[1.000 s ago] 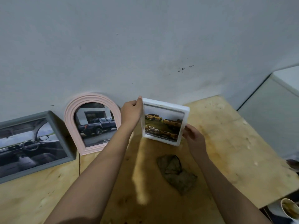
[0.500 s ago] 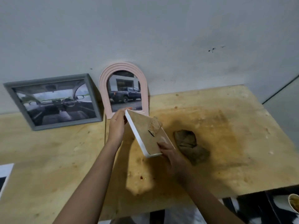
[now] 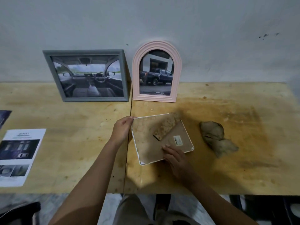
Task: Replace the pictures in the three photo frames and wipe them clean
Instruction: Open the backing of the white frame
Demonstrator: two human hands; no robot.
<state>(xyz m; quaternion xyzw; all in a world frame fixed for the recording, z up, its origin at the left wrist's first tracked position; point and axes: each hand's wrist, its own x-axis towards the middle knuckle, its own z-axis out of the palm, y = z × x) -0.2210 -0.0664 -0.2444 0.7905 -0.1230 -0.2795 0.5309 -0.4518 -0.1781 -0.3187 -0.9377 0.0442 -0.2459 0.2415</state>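
Two grips on white frame [image 3: 146, 148], back up over worktop [image 3: 227, 168]: left grip [image 3: 121, 130] pinching far corner, right grip [image 3: 174, 155] holding near edge, fingers [image 3: 167, 147] on backing [image 3: 144, 135]. Keep level, free backing gently.

The white frame [image 3: 151, 140] showed only its brown back, so its picture was hidden. The right hand [image 3: 176, 157] covered the frame's edge at 6 o'clock, and whether its thumb went underneath could not be told. The label [image 3: 178, 140] on the back was too small to read. At 9 o'clock a dark print [image 3: 4, 117] was cut off by the left edge. At 8 o'clock the printed sheet [image 3: 19, 156] lost its left side too, and its heading was blurred.
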